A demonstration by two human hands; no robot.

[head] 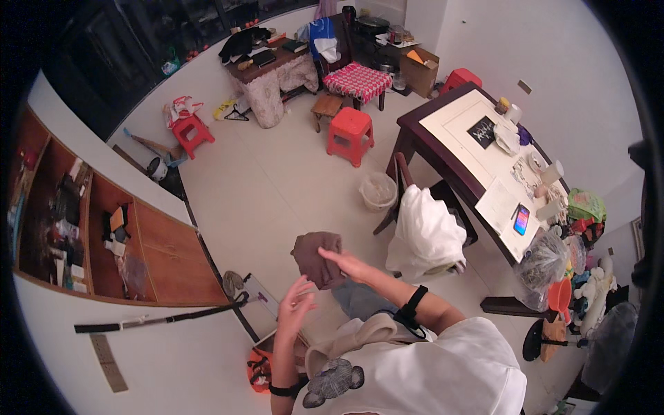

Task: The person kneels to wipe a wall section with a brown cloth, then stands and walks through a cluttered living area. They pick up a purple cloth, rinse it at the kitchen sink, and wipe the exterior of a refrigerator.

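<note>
A folded brown cloth (pixel 319 262), perhaps a garment, is held out in front of me above the tiled floor. My right hand (pixel 342 262) grips its near right side, the thumb side lying over the top and the other fingers hidden beneath. Just short of the cloth's near left edge, my left hand (pixel 297 303) is raised with its fingers apart and nothing in it. Beige fabric (pixel 376 334) lies close against my front, and blue-grey fabric (pixel 358 300) shows below my right forearm.
On my right, white fabric (pixel 428 233) covers a chair beside a dark-edged table (pixel 451 122) with a phone (pixel 521 220) and cups. Ahead are a waste bin (pixel 377 192) and a red stool (pixel 350 135). A wooden cabinet (pixel 176 246) and a long-handled mop (pixel 171 317) flank my left.
</note>
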